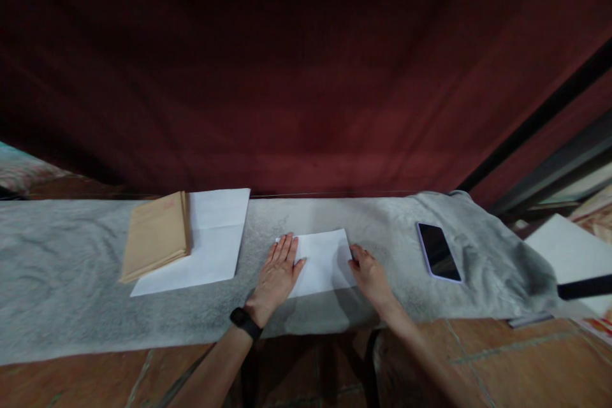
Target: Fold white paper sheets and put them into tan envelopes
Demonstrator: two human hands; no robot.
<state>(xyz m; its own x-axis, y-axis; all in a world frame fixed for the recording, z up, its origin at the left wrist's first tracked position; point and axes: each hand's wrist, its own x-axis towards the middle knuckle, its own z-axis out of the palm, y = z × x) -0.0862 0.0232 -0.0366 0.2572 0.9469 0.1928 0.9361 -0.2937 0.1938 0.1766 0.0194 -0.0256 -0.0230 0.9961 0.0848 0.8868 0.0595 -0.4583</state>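
Observation:
A folded white sheet of paper [325, 261] lies on the grey cloth [71, 280] in front of me. My left hand [277, 274] rests flat on the paper's left edge with its fingers stretched out; a black band is on that wrist. My right hand [369, 274] touches the paper's right edge, its fingers curled down onto the edge. Neither hand lifts the sheet.
To the left lie a stack of brown envelopes [155, 236] on a larger white sheet [215, 242]. A dark phone [438, 252] lies face up on the right. A dark red curtain [306, 76] hangs behind. White paper [568, 252] sits far right.

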